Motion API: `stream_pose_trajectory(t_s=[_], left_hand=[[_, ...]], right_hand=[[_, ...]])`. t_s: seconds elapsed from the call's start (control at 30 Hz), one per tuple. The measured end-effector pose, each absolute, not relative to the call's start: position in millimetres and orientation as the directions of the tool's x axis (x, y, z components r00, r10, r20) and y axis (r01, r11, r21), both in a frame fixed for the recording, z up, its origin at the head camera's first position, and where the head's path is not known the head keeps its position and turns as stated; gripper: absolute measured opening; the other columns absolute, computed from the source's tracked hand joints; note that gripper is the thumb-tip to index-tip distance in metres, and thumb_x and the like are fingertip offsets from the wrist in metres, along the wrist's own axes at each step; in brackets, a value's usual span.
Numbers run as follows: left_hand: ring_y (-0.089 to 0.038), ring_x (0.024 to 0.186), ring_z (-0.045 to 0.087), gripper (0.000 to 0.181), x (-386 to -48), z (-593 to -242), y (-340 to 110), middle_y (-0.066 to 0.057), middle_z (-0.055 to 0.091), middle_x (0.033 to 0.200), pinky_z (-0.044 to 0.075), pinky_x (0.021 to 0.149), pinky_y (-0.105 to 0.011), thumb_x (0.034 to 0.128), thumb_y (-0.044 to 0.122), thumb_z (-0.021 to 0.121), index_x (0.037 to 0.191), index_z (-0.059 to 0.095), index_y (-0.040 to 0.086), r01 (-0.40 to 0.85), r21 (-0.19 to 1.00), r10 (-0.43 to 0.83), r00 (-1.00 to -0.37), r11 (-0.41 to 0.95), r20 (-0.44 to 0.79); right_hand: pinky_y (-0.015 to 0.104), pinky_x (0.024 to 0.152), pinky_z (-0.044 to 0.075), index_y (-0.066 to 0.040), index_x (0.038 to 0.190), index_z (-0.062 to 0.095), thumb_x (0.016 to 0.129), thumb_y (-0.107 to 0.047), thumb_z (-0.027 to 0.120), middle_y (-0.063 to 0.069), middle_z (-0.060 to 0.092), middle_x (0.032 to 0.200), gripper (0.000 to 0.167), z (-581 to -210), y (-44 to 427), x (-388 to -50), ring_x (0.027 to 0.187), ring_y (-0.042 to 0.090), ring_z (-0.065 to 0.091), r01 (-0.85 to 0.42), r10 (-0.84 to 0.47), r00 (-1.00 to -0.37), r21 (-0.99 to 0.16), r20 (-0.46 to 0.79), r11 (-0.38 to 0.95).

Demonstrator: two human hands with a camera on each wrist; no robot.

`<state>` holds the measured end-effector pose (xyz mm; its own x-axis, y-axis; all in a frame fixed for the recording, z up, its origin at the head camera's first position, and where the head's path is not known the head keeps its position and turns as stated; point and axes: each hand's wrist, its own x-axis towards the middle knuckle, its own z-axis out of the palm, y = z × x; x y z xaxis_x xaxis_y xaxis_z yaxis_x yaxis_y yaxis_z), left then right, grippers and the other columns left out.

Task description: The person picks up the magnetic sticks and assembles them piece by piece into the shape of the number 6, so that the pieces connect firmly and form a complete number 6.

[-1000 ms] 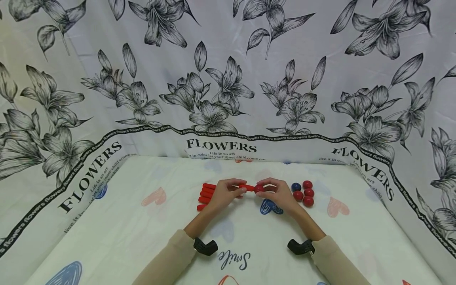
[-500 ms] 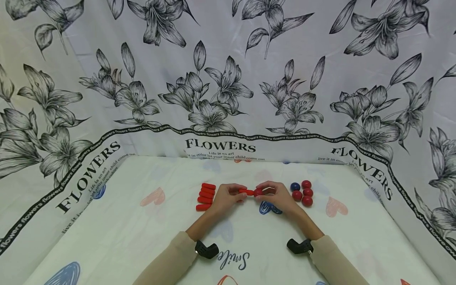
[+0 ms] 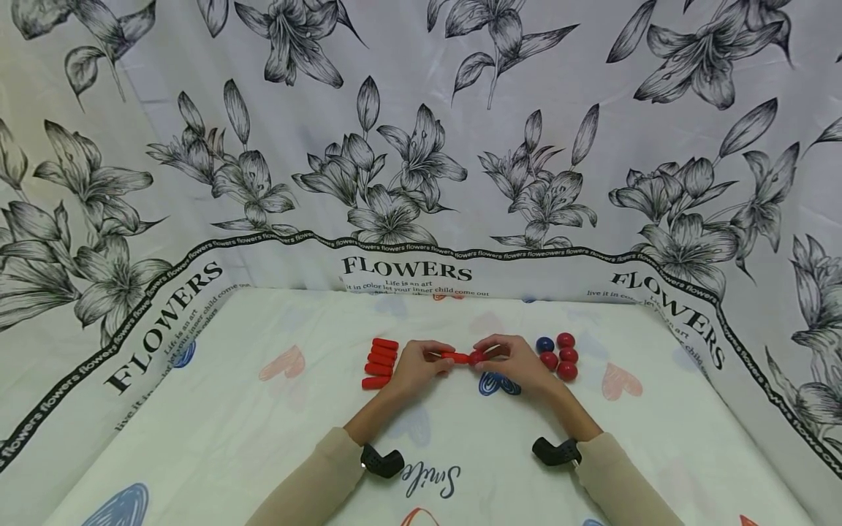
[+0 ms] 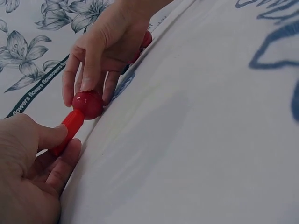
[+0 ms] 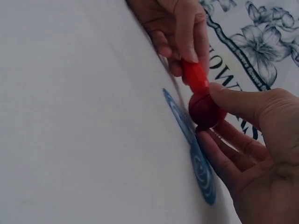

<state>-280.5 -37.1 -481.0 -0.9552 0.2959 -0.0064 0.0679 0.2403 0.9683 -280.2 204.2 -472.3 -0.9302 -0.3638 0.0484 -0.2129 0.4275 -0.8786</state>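
Thumb and fingers of my left hand (image 3: 417, 367) pinch a short bright red stick (image 4: 72, 125) by its outer end. My right hand (image 3: 516, 361) grips a glossy dark red ball (image 4: 88, 105) between thumb and fingertips. Stick and ball meet end to end, in line, between the two hands; whether they are joined inside cannot be seen. In the right wrist view the ball (image 5: 205, 111) sits against the stick's near end (image 5: 195, 77), and the right fingers lie under and beside it.
Left of the hands lies a row of several red sticks (image 3: 379, 370). To the right is a cluster of several red balls (image 3: 567, 371) with one dark blue ball (image 3: 544, 345). A white heart-print cloth (image 3: 263, 438) covers the table; a flower-print curtain (image 3: 408, 183) hangs behind.
Over the last second both hands have come slightly down and nearer with the stick and ball, uncovering more of the stick row. Ball and stick stay in contact; little differs since half a second ago.
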Motion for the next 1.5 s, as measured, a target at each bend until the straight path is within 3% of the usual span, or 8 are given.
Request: stream_pose_trajectory(t_s=[0.1, 0.27, 0.47, 0.7, 1.03, 1.3, 1.5], left_hand=[[-0.015, 0.066, 0.065, 0.022, -280, -483, -36, -0.005, 0.069, 0.082, 0.052, 0.062, -0.024, 0.0837, 0.02, 0.072, 0.105, 0.072, 0.016, 0.065, 0.962, 0.282, -0.959, 0.267, -0.014], [-0.016, 0.068, 0.065, 0.02, -281, -485, -36, -0.003, 0.069, 0.078, 0.051, 0.063, -0.026, 0.0832, 0.021, 0.073, 0.103, 0.073, 0.019, 0.052, 0.959, 0.273, -0.962, 0.278, -0.027], [-0.016, 0.069, 0.065, 0.023, -280, -483, -36, -0.004, 0.069, 0.08, 0.051, 0.064, -0.027, 0.0837, 0.022, 0.072, 0.106, 0.072, 0.017, 0.047, 0.957, 0.273, -0.961, 0.286, -0.034], [-0.016, 0.069, 0.065, 0.019, -280, -484, -36, -0.003, 0.069, 0.081, 0.052, 0.064, -0.027, 0.0845, 0.022, 0.071, 0.104, 0.072, 0.02, 0.04, 0.956, 0.267, -0.963, 0.291, -0.041], [-0.015, 0.067, 0.065, 0.02, -280, -484, -36, -0.004, 0.069, 0.08, 0.051, 0.063, -0.025, 0.0843, 0.023, 0.072, 0.104, 0.072, 0.019, 0.061, 0.955, 0.275, -0.961, 0.29, -0.022], [-0.016, 0.067, 0.064, 0.017, -280, -485, -35, -0.003, 0.069, 0.078, 0.05, 0.062, -0.027, 0.0846, 0.022, 0.071, 0.102, 0.073, 0.022, 0.065, 0.948, 0.266, -0.964, 0.31, -0.021], [-0.016, 0.067, 0.064, 0.018, -280, -484, -35, -0.003, 0.068, 0.08, 0.05, 0.061, -0.026, 0.0844, 0.023, 0.071, 0.102, 0.073, 0.022, 0.063, 0.947, 0.26, -0.965, 0.316, -0.022]], right_hand=[[0.033, 0.088, 0.053, -0.012, 0.117, 0.064, 0.081, -0.03, 0.075, 0.006, 0.066, 0.115, 0.042, -461, 211, -279, 0.104, 0.021, 0.064, -0.22, -0.38, -0.924, -0.877, 0.047, 0.427], [0.038, 0.091, 0.051, -0.019, 0.115, 0.066, 0.082, -0.029, 0.073, 0.013, 0.065, 0.119, 0.035, -438, 227, -276, 0.106, 0.022, 0.063, -0.215, -0.317, -0.945, -0.875, 0.075, 0.434], [0.043, 0.094, 0.048, -0.024, 0.114, 0.066, 0.079, -0.04, 0.074, 0.002, 0.067, 0.117, 0.04, -428, 248, -279, 0.105, 0.018, 0.064, -0.239, -0.243, -0.961, -0.848, 0.136, 0.473], [0.035, 0.088, 0.051, -0.024, 0.112, 0.066, 0.08, -0.042, 0.073, -0.002, 0.067, 0.116, 0.038, -421, 264, -281, 0.104, 0.018, 0.064, -0.251, -0.192, -0.965, -0.834, 0.177, 0.492], [0.027, 0.089, 0.048, -0.021, 0.114, 0.067, 0.083, -0.045, 0.069, 0.003, 0.068, 0.111, 0.039, -418, 288, -279, 0.101, 0.014, 0.059, -0.217, -0.083, -0.975, -0.811, 0.205, 0.543], [0.025, 0.083, 0.045, -0.016, 0.121, 0.064, 0.081, -0.049, 0.069, 0.006, 0.064, 0.116, 0.053, -435, 312, -284, 0.101, 0.016, 0.052, -0.113, 0.005, -0.99, -0.819, 0.139, 0.563], [0.043, 0.094, 0.036, -0.021, 0.128, 0.059, 0.078, -0.054, 0.07, 0.006, 0.051, 0.132, 0.061, -445, 324, -284, 0.12, 0.022, 0.04, 0.063, 0.101, -0.995, -0.877, -0.016, 0.476]])
